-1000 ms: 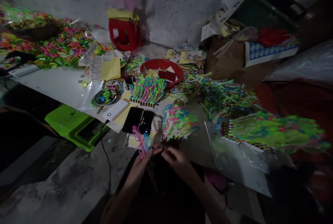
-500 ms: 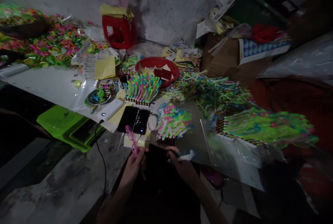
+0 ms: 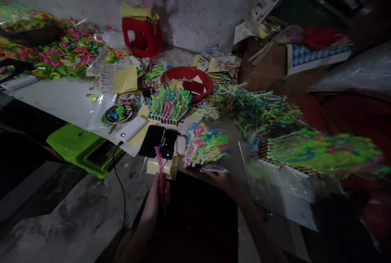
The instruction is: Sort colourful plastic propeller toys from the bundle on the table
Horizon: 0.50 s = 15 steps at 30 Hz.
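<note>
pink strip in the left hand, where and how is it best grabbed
Probably pinch the pink strip near its free upper end, bringing the grip in from the right. It is narrow, so fingertips should suffice. That end sticks out past the left hand, whose thumb and fingers surround the lower part.

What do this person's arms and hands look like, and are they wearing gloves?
No gloves! The left hand and right hand are bare, with slim forearms. No sleeves show on them. I see no watch or bracelet, but it's dim. Dark clothing covers the lap.
</note>
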Motion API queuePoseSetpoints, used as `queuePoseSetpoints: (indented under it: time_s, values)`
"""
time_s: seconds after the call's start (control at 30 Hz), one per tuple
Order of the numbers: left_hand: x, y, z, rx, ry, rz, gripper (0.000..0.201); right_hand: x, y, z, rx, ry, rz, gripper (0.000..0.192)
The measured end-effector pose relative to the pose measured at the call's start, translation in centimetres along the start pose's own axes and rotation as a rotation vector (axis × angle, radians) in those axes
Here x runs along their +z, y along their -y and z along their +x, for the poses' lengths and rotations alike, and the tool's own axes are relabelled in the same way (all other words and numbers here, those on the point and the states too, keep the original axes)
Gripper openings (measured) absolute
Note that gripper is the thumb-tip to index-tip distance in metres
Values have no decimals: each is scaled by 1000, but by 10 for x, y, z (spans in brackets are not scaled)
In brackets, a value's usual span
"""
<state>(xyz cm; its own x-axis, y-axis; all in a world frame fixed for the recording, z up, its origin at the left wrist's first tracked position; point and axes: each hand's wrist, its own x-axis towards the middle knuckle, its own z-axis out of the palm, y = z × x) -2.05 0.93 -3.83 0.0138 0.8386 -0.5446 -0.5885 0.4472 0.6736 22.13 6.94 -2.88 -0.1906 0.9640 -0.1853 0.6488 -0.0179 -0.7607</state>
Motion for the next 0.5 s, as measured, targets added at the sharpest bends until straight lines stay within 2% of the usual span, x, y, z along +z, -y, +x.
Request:
queuePoseSetpoints:
  time_s: [0.17, 0.33, 0.5]
  values:
    - [-5, 3, 4, 7, -6, 10, 59, -4, 2, 9, 141, 105, -24, 25]
    - [1, -1, 1, -21, -26, 17, 61, -5, 9, 29, 7, 189, -192, 18]
    - [10, -4, -2, -54, -55, 25, 63, -8, 24, 32, -33, 216, -361, 17]
